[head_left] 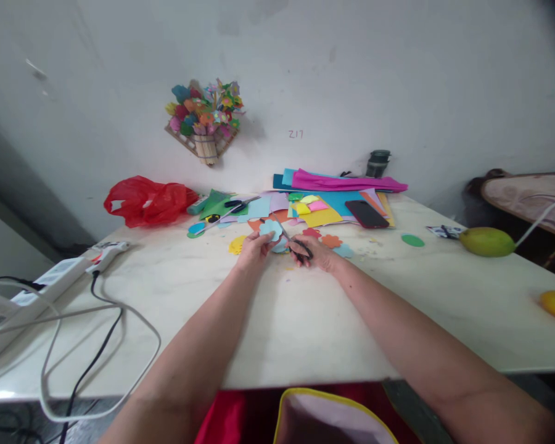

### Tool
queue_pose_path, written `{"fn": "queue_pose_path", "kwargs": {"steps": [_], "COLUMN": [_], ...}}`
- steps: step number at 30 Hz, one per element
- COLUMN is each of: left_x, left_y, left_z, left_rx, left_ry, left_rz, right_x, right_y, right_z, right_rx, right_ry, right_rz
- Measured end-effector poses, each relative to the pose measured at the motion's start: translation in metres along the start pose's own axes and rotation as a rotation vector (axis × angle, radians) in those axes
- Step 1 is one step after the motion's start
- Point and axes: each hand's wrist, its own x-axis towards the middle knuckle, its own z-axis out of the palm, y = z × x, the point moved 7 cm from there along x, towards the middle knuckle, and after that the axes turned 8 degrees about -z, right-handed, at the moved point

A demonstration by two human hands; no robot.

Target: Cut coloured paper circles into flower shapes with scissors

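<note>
My left hand point(255, 248) pinches a light blue paper flower point(271, 230) with a scalloped edge, held just above the table. Black-handled scissors point(300, 248) are gripped in my right hand point(315, 251), their blades pointing up and left beside the flower's right edge. Whether the blades touch the paper I cannot tell. Around my hands lie cut paper shapes: a yellow flower point(237, 245) on the left, and an orange flower point(332, 240) and a red flower point(311, 234) on the right.
Coloured sheets point(333, 200) lie behind my hands with a phone point(366, 214) and a second pair of scissors point(235, 206). A red plastic bag point(148, 200) sits back left. Cables and a power strip point(50, 283) occupy the left; a mango point(486, 241) lies right.
</note>
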Motion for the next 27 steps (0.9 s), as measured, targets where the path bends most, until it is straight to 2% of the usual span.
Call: {"fn": "queue_pose_path", "kwargs": {"steps": [11, 27], "left_x": [-0.0014, -0.0040], "left_y": [0.0011, 0.0021], "left_z": [0.0018, 0.0021], "left_rx": [-0.006, -0.051], "left_ry": [0.006, 0.033], "left_rz": [-0.008, -0.026], "right_x": [-0.0013, 0.0020], "right_y": [-0.0033, 0.0047], "right_z": [0.0016, -0.0005], "right_rx": [-0.004, 0.023], "right_ry": [0.014, 0.016], "right_rz": [0.021, 0.027]}}
